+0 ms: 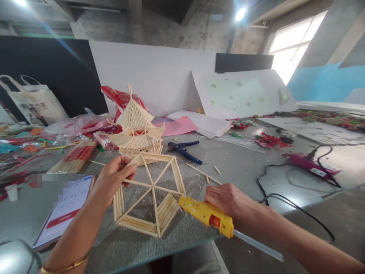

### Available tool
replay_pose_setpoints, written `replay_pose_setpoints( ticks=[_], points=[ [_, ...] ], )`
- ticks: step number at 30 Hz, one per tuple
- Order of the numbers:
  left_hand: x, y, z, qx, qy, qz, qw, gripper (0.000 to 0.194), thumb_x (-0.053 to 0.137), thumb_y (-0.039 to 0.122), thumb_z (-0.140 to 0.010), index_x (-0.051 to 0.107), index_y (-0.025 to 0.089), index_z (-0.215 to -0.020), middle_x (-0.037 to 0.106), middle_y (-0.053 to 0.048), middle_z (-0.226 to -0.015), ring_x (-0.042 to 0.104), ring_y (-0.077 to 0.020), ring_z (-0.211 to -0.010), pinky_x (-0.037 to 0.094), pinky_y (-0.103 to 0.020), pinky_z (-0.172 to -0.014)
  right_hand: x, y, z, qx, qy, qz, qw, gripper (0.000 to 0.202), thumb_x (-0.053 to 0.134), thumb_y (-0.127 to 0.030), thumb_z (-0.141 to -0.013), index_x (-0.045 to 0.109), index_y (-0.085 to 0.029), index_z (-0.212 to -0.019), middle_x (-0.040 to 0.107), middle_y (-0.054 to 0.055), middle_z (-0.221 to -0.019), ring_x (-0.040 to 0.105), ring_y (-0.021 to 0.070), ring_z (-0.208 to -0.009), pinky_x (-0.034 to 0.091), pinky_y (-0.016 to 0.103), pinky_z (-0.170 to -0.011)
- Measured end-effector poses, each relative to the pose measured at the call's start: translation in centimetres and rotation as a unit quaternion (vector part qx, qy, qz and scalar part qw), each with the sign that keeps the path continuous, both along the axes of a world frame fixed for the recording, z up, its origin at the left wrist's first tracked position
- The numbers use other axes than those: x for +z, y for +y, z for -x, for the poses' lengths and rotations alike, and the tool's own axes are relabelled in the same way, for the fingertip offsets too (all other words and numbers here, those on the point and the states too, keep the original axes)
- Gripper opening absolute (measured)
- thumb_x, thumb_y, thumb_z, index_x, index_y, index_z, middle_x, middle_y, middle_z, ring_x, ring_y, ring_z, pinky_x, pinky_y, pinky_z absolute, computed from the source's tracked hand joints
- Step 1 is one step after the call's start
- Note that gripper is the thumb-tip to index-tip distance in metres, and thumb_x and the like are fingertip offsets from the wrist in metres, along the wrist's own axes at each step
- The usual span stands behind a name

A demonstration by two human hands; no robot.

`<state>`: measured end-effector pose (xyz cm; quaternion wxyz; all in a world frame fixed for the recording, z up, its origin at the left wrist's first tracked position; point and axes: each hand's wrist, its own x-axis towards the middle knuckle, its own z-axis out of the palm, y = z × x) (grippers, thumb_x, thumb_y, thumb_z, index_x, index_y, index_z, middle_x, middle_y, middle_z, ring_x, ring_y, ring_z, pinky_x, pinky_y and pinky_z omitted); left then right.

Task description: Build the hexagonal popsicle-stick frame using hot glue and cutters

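My left hand grips the upper left side of a hexagonal frame built of stacked wooden sticks, with spokes meeting in its middle. The frame is tilted above the table. In my right hand is a yellow hot glue gun, a clear glue stick poking out of its back. Its nozzle points left and is at the frame's right side; whether it touches cannot be made out. Behind the frame stands a small pagoda model of the same sticks.
Blue-handled pliers and loose sticks lie behind the frame. At left are a tablet and a pack of sticks. A purple power strip with a black cable lies at right. White boards lean at the back.
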<state>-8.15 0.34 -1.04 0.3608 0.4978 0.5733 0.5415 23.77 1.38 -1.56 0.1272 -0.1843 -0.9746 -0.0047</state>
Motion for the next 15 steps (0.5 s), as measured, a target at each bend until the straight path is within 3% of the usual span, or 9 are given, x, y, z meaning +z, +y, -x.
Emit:
replay_pose_setpoints(
  ticks=[15],
  points=[
    [-0.2, 0.2, 0.0, -0.004, -0.009, -0.015, 1.0, 0.028, 0.069, 0.037, -0.067, 0.049, 0.019, -0.076, 0.052, 0.007, -0.054, 0.046, -0.0073, -0.047, 0.037, -0.016, -0.038, -1.2, -0.9, 2.4, 0.066, -0.014, -0.042, 0.997, 0.014, 0.044, -0.014, -0.084, 0.046, -0.016, -0.07, 0.05, 0.001, -0.066, 0.039, 0.0114, -0.056, 0.022, 0.029, -0.049]
  ],
)
